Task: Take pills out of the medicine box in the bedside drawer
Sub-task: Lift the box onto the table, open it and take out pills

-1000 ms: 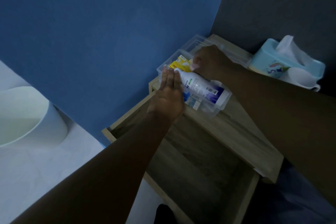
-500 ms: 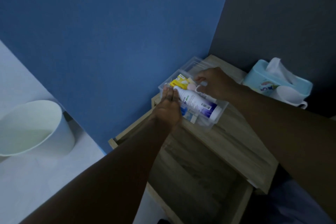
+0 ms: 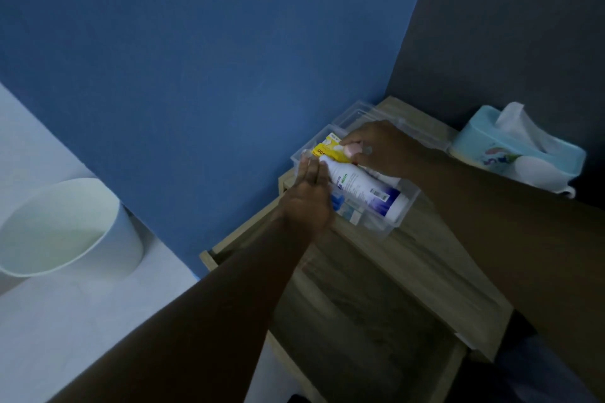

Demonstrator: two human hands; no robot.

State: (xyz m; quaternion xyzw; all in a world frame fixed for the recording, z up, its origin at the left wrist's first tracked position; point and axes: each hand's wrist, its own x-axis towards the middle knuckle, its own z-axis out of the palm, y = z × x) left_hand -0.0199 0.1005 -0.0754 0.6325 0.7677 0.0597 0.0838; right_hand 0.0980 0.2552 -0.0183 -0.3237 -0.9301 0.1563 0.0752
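Observation:
A clear plastic medicine box (image 3: pixel 390 228) stands on the wooden bedside table top (image 3: pixel 425 268), above the pulled-out drawer (image 3: pixel 360 324). In the box lie a white bottle with a blue end (image 3: pixel 363 193), a yellow pack (image 3: pixel 327 150) and small blue and white items. My left hand (image 3: pixel 307 203) lies flat against the box's left side, fingers straight and together. My right hand (image 3: pixel 384 150) reaches into the far end of the box and pinches a small pink item (image 3: pixel 354 149) just above the yellow pack. What the pink item is I cannot tell.
The box's clear lid (image 3: pixel 360 110) lies behind it by the blue wall. A light blue tissue box (image 3: pixel 510 147) stands at the back right of the table top. A white bin (image 3: pixel 65 232) is on the floor to the left. The drawer's wooden bottom shows.
My head has tilted, so the table sits lower in view. My right hand has drawn slightly back from the yellow pack with the pink item showing between its fingers. My left hand stays on the box.

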